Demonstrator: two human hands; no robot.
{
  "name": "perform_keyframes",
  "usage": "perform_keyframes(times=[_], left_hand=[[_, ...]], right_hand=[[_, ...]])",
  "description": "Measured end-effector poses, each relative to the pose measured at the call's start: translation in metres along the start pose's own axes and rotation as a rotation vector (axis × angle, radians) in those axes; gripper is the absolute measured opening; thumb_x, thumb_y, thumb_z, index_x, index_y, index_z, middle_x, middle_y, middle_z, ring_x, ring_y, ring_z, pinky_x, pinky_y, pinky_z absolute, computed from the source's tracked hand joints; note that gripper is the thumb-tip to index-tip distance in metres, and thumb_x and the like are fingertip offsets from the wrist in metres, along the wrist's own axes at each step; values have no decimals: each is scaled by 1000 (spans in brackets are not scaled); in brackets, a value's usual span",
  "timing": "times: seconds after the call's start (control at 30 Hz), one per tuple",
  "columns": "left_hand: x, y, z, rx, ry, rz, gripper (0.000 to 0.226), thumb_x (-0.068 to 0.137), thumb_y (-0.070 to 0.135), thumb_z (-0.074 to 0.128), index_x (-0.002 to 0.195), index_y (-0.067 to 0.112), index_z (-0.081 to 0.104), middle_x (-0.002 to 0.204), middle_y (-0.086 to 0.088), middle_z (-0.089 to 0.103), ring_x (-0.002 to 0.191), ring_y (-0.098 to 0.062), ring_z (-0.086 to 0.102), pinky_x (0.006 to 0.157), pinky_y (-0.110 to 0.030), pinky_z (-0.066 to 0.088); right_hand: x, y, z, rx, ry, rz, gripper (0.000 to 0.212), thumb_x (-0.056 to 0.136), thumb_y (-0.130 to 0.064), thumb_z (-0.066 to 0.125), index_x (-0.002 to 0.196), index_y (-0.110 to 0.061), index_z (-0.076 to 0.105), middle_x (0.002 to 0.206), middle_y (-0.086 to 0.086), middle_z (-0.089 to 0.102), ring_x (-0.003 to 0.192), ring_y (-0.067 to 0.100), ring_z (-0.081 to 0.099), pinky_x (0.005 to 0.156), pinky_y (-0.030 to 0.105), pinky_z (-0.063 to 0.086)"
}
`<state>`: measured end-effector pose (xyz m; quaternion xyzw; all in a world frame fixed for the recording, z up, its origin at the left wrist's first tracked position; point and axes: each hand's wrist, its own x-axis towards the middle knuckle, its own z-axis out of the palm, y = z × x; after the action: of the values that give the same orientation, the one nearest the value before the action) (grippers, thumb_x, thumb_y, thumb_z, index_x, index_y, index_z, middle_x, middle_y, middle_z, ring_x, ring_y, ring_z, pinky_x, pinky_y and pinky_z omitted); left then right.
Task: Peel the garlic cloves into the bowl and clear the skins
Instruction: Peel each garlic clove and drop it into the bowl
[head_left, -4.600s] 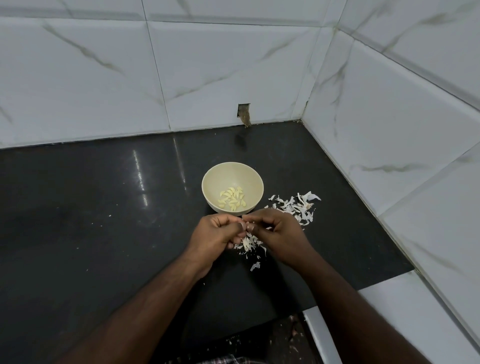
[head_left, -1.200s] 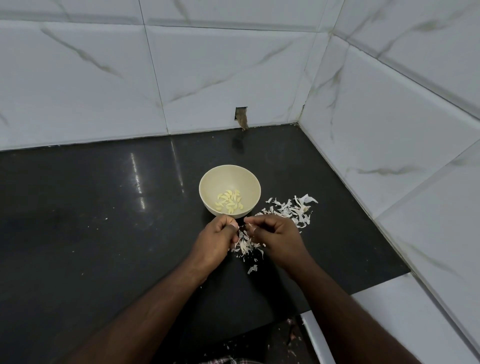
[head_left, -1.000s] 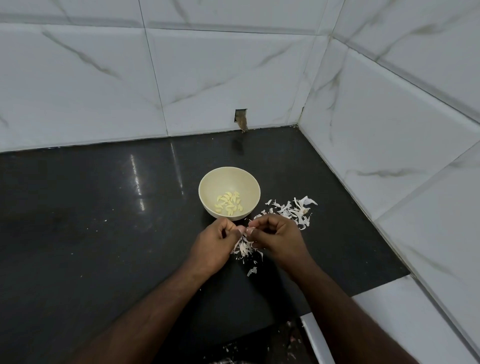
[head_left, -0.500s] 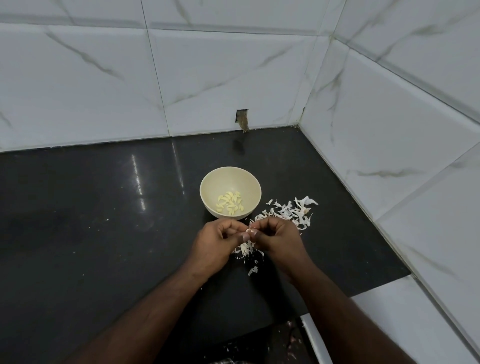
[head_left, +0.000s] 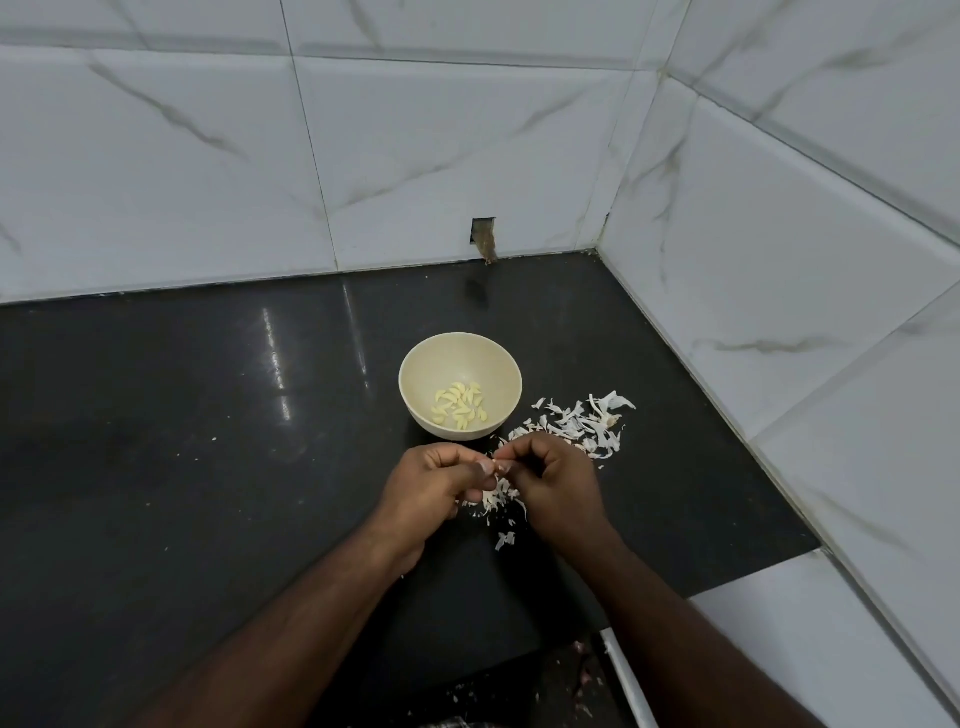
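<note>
Cream bowl (head_left: 415, 395) on the black counter (head_left: 156, 467) holds peeled cloves (head_left: 461, 406). At its 6 o'clock, left hand (head_left: 431, 493) and right hand (head_left: 556, 488) meet, fingertips pinching one garlic clove (head_left: 500, 466). Skins (head_left: 576, 426) lie at the bowl's 4 o'clock.

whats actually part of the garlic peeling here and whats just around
Part of the job:
- bowl holding peeled cloves
- clove pinched between left hand and right hand
- skins on the counter

Just around:
- wall tiles
- hole in the back wall
</note>
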<state>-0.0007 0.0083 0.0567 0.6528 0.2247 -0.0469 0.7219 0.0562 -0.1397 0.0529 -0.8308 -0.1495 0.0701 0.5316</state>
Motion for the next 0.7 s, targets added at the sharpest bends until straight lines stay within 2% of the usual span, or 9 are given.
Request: perform_keyframes(times=[0.07,0.17,0.23,0.33,0.43,0.57,0.7], left_hand=[[0,1,1,-44,-11,-58,10,91,15,69,92,9,76,79,-5,75,65,-7,60,54,-20,36],[1,2,1,-114,-26,-112,9,92,13,68,93,9,75,78,-4,73,62,-7,60,52,-19,35],[1,0,0,-127,-15,-106,8,92,13,68,93,8,74,78,-4,73,62,-7,59,51,-18,35],[0,-1,1,-87,28,29,7,90,10,72,92,4,75,72,0,71,60,-4,56,51,-16,39],[1,-1,-1,22,74,171,4,86,7,76,90,8,77,68,3,71,62,-2,61,60,-14,47],[3,-3,-4,53,62,229,9,85,5,76,88,13,78,71,-3,71,67,-7,62,65,-18,50],[3,-3,-2,-5,10,243,12,87,-2,72,92,8,76,68,2,69,61,-1,60,59,-13,45]], right_hand=[[-1,1,0,-96,23,-90,32,83,-1,72,75,-32,68,77,-11,69,79,5,64,71,23,51],[-2,2,1,-137,47,-214,19,81,0,67,81,-18,70,80,-12,68,81,6,64,71,19,49],[-3,2,3,-138,57,-213,15,82,-3,67,81,-18,70,80,-11,67,81,6,63,70,17,48],[0,-2,3,-58,25,-4,15,84,-8,74,78,-22,71,76,-9,70,75,3,64,69,20,49],[2,-7,3,39,-42,147,11,85,-13,77,77,-18,70,67,-7,68,60,2,58,60,21,47],[3,-13,-2,289,-139,336,7,89,-4,69,82,-1,67,66,7,63,62,19,52,61,32,45],[7,-16,-7,567,-279,530,14,93,1,61,80,-4,65,68,8,62,58,14,55,56,25,49]])
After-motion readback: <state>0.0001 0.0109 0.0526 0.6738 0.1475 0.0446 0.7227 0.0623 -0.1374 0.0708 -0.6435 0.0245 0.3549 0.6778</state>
